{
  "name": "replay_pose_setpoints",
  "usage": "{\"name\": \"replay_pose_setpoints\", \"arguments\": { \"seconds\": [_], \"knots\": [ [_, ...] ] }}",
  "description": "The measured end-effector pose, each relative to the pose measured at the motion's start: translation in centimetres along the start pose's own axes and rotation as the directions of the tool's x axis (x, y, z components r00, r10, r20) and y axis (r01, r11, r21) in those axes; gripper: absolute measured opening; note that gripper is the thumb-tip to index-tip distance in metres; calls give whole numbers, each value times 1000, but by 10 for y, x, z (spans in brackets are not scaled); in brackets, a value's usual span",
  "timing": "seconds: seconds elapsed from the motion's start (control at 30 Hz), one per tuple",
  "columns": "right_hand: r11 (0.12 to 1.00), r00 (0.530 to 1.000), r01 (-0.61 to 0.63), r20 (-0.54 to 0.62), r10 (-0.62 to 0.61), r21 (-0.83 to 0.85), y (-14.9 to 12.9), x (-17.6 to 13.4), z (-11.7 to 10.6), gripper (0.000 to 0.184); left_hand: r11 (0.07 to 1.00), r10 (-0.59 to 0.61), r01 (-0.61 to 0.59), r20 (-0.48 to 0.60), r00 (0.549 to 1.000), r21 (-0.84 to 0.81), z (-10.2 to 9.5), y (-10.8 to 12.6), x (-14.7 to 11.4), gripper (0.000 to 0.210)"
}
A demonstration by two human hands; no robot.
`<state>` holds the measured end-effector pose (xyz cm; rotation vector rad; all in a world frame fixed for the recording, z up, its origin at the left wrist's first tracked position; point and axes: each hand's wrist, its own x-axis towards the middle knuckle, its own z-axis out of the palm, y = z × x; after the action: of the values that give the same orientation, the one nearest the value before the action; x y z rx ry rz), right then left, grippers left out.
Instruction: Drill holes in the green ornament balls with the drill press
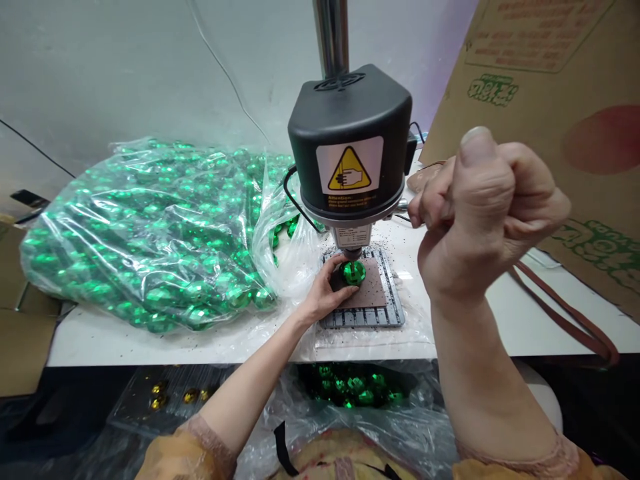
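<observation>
Left hand [329, 291], just below the centre of the frame, has its thumb and fingers closed around a green faceted ball [355, 274], which sits right beneath the drill chuck [353, 254]; the right hand [493, 203], large at right of centre, is curled into a fist, its fingers close to a metal rod [401, 205] on the side of the drill head, though from my feed I cannot tell whether it grips that rod. Scanning from the left edge, I have a cardboard box [20, 347], then a big clear plastic bag [150, 247] full of similar green balls spread over the left half of the white worktop [93, 341]. Under its edge, at lower left, I make out a few gold balls [159, 395]. Mid-frame stands the black drill head [350, 127] on a shiny column [333, 40], with a yellow warning sticker [350, 170] facing me. Below it, a brown board [373, 293] lies on a grey slotted base [397, 315], with dark specks scattered about. At bottom centre, more green balls [357, 387] lie beside crumpled clear plastic [350, 427]. On the right, a brown strap [570, 313] loops over the worktop, and a tall printed carton [540, 100] fills the upper right.
</observation>
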<state>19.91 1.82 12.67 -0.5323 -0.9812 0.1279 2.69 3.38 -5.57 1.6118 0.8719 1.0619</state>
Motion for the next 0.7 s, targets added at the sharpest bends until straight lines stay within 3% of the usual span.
{"name": "replay_pose_setpoints", "arguments": {
  "seconds": [0.3,0.7],
  "knots": [
    [1000,1000,1,21,-1,27,3,1,-2,48,992,-74,60,-126,989,-110,15,0,-1,58],
    [1000,1000,13,15,-13,12,2,0,-3,51,999,-22,26,-84,996,46,11,0,-12,56]
  ]
}}
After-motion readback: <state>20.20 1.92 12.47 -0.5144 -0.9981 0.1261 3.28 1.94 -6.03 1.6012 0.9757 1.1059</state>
